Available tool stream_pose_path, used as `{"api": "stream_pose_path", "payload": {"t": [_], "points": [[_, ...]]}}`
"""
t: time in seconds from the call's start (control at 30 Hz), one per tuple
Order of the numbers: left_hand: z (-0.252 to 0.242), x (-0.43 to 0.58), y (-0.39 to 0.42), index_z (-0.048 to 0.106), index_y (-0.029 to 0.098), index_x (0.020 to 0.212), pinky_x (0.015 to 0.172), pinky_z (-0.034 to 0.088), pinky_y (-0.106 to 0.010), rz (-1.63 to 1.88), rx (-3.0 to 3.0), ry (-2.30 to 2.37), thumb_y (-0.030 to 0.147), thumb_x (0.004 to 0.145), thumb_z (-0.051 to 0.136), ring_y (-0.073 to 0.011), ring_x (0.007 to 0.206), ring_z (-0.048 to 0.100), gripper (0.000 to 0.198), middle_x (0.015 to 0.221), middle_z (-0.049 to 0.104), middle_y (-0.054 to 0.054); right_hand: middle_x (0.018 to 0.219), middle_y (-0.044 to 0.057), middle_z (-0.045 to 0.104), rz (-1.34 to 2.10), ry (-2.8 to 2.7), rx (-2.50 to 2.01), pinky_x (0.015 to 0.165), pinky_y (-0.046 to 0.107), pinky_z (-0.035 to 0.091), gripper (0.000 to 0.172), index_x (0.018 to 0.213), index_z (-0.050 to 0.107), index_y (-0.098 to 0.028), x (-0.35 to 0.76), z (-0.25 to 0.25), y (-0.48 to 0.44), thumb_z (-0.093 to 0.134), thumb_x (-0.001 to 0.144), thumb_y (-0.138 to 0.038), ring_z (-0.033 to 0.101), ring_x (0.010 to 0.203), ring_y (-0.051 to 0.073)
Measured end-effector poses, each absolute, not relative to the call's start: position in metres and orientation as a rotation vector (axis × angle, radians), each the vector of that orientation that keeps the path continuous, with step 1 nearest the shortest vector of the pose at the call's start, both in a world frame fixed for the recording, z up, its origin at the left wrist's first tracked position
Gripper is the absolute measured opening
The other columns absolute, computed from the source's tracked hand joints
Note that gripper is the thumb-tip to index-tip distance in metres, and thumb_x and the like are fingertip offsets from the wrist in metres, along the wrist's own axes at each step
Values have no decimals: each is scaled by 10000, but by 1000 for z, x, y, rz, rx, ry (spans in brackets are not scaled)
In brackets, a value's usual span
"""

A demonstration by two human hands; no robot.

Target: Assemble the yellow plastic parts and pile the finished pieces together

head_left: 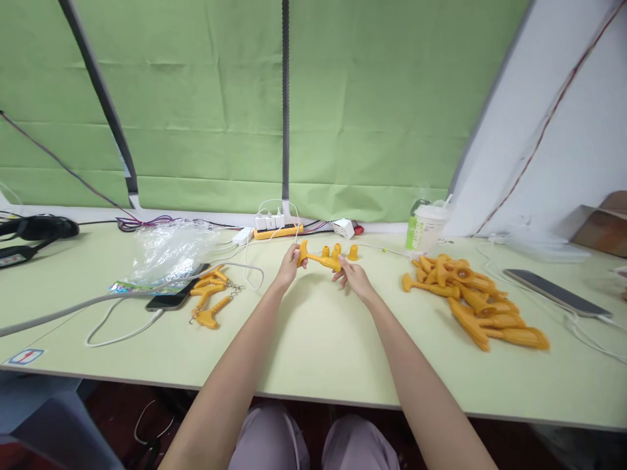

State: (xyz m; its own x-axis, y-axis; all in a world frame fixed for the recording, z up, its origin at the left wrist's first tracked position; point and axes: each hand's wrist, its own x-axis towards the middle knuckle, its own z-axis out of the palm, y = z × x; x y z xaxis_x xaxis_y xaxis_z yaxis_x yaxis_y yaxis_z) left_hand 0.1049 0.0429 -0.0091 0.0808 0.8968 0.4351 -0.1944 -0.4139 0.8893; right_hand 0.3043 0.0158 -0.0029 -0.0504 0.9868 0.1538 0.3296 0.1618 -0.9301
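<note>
Above the middle of the table, both hands hold a yellow-orange plastic T-handled part sideways. My left hand is closed around its crosswise end. With fingers pinched, my right hand grips the thicker opposite end. Just behind it stand several small yellow-orange caps, partly hidden by the part. To the right lies a heap of similar yellow-orange plastic parts. On the left are several yellow-orange handles with metal hooks or chains on them.
A phone, its white cable and a clear plastic bag lie left. Behind are a power strip and a white adapter. A drink cup and another phone are right. The table's front edge crosses before my knees.
</note>
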Motion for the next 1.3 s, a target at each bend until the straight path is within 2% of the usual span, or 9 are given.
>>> {"api": "stream_pose_path", "payload": {"t": [0.2, 0.3, 0.47, 0.57, 0.67, 0.83, 0.97, 1.1, 1.3], "points": [[-10, 105, 46, 444, 193, 793, 604, 442, -258, 1565, 1330, 835, 614, 798, 529, -86, 504, 476, 430, 552, 516, 45, 1298, 69, 559, 762, -1565, -1087, 650, 265, 525, 512, 1148, 604, -262, 305, 1, 16, 675, 706, -510, 648, 777, 139], [-10, 103, 44, 457, 186, 798, 621, 443, -263, 1561, 1338, 805, 621, 783, 544, -93, 535, 489, 444, 584, 527, 28, 1121, 61, 637, 712, -1588, -1044, 693, 305, 533, 462, 1042, 669, -231, 302, 4, 15, 714, 653, -477, 626, 726, 141], [-9, 106, 39, 474, 183, 847, 664, 451, -282, 1518, 1426, 728, 657, 756, 547, -102, 572, 499, 489, 621, 539, 18, 588, 12, 616, 648, -1532, -1192, 647, 291, 482, 497, 1033, 686, -164, 298, 2, 12, 521, 797, -569, 582, 596, 160], [-9, 108, 39, 489, 179, 865, 685, 452, -288, 1514, 1474, 682, 655, 765, 538, -108, 595, 511, 488, 629, 533, 17, 533, 8, 593, 629, -1520, -1271, 580, 273, 442, 600, 959, 693, -176, 298, 1, 11, 321, 865, -638, 527, 486, 143], [-10, 108, 41, 473, 180, 841, 662, 452, -285, 1534, 1417, 723, 633, 785, 532, -105, 571, 508, 461, 605, 523, 24, 770, 34, 690, 779, -1504, -1277, 526, 256, 433, 589, 1111, 614, -216, 301, 2, 13, 316, 856, -655, 559, 495, 127], [-9, 105, 45, 443, 192, 826, 666, 472, -288, 1542, 1277, 844, 555, 830, 529, -95, 526, 514, 373, 575, 531, 43, 1264, 83, 576, 736, -1623, -1092, 666, 282, 499, 638, 1214, 547, -267, 303, 3, 16, 732, 634, -459, 634, 903, 191], [-7, 105, 44, 446, 193, 828, 661, 474, -283, 1501, 1302, 797, 539, 822, 551, -93, 519, 528, 361, 576, 548, 41, 1049, 57, 668, 704, -1618, -1113, 700, 317, 499, 466, 1064, 646, -231, 301, 2, 17, 710, 656, -447, 610, 696, 147], [-8, 105, 45, 458, 188, 830, 636, 457, -267, 1501, 1330, 779, 551, 823, 541, -82, 497, 498, 372, 560, 537, 46, 824, 35, 687, 852, -1567, -1123, 554, 273, 470, 450, 946, 659, -176, 300, 3, 17, 684, 667, -528, 488, 468, 85], [-8, 107, 44, 497, 179, 865, 572, 413, -244, 1540, 1333, 739, 609, 770, 570, -85, 512, 470, 446, 573, 512, 44, 452, -23, 518, 982, -1518, -1196, 369, 218, 274, 508, 652, 563, -177, 295, -1, 16, 564, 693, -684, 367, 352, 72]]}}
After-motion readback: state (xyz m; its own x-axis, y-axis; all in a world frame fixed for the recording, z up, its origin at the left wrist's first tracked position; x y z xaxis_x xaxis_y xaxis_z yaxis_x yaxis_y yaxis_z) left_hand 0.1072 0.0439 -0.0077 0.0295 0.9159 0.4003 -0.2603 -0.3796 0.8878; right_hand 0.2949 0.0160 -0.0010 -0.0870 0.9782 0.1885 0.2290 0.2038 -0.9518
